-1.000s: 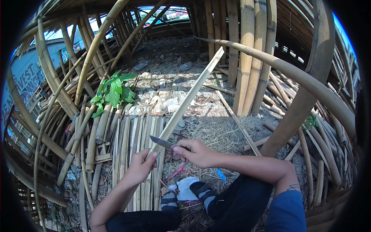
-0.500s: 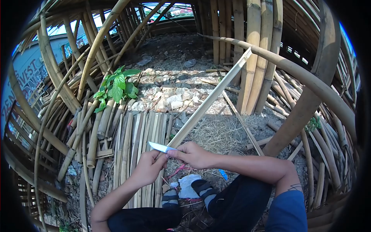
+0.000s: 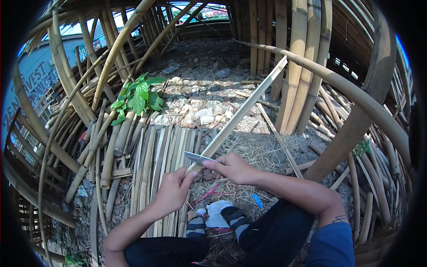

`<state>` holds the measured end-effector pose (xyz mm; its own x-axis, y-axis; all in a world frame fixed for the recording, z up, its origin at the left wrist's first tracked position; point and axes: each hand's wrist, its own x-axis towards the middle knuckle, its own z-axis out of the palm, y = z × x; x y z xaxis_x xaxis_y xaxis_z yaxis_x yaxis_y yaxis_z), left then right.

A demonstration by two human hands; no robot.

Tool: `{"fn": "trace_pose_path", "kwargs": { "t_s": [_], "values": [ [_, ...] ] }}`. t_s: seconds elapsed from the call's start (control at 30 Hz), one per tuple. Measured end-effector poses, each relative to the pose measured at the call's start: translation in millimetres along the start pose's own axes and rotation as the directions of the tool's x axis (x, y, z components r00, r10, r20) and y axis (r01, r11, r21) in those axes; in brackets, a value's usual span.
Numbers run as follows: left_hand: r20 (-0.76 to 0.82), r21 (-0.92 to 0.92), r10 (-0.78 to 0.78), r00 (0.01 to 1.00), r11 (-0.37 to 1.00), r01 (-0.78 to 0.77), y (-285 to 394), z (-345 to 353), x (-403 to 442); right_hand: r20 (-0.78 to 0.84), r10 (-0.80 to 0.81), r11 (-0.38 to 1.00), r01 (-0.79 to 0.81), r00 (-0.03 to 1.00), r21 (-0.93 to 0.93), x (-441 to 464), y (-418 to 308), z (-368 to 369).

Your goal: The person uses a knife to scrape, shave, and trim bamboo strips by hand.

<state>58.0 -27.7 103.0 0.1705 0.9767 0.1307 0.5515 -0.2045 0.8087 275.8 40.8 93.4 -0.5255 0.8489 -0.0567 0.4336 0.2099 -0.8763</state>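
- Sunlit, stony ground point(image 3: 195, 113) spreads ahead of us, with bamboo posts point(image 3: 297, 75) at its right.
- Our bamboo strip point(image 3: 244, 110) slants up and away from us, probably so its near end sits within comfortable reach.
- Our left hand point(image 3: 175, 189) grips that near end, seemingly to steady it; our right hand point(image 3: 235, 169) is closed on the knife point(image 3: 197, 157), which crosses the strip.
- Split slats point(image 3: 150, 167) lie side by side, perhaps to keep them tidy.

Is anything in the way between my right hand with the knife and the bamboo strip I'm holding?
Nothing visible: the right hand holds the knife, which crosses the bamboo strip just beyond the left hand. Farther out, the curved pole shows at the strip's far end; I can't tell whether they touch.
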Motion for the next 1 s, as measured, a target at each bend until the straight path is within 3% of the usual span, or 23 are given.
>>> {"fn": "trace_pose_path", "kwargs": {
  "t_s": [0.2,0.53,0.6,0.63,0.7,0.77,0.83,0.87,1.0],
  "values": [
    [-0.042,0.058,0.019,0.999,0.998,-0.016,1.1,-3.0,-1.6,-0.102,0.014,0.997,-0.022,0.995,-0.076,9.1,16.4,-13.5],
    [-0.041,0.047,0.025,0.999,0.999,-0.023,-6.0,-1.3,-1.3,-0.103,0.032,0.990,-0.046,0.994,-0.137,14.0,26.6,-30.7],
    [-0.054,0.034,-0.009,0.999,0.999,0.011,-9.3,-3.3,-2.8,-0.270,0.050,0.999,-0.047,0.962,0.018,21.6,42.7,-41.6],
    [-0.050,0.034,-0.010,0.999,0.999,0.011,-12.6,-5.3,-4.2,-0.271,0.053,0.999,-0.050,0.961,0.020,20.0,42.3,-52.1],
    [-0.045,0.073,-0.017,0.999,0.997,0.020,-19.7,-5.5,-5.1,-0.364,0.148,0.970,-0.062,0.920,0.236,15.3,37.8,-78.0],
    [-0.035,0.064,-0.020,0.999,0.998,0.022,-20.6,-1.8,-3.6,-0.384,0.148,0.974,-0.067,0.911,0.215,10.4,39.4,-78.5],
    [-0.031,0.086,-0.018,0.999,0.996,0.020,-15.6,-0.7,-2.8,-0.385,0.110,0.974,-0.177,0.916,-0.143,4.8,33.7,-67.2],
    [-0.008,0.112,-0.024,1.000,0.993,0.025,-8.1,-1.9,-2.1,-0.386,-0.010,0.930,-0.133,0.922,-0.342,0.4,27.7,-56.3],
    [0.004,0.112,0.023,1.000,0.993,-0.023,0.6,4.6,-0.2,-0.189,-0.289,0.818,0.140,0.938,-0.558,-18.2,-0.9,4.3]
  ]
}}
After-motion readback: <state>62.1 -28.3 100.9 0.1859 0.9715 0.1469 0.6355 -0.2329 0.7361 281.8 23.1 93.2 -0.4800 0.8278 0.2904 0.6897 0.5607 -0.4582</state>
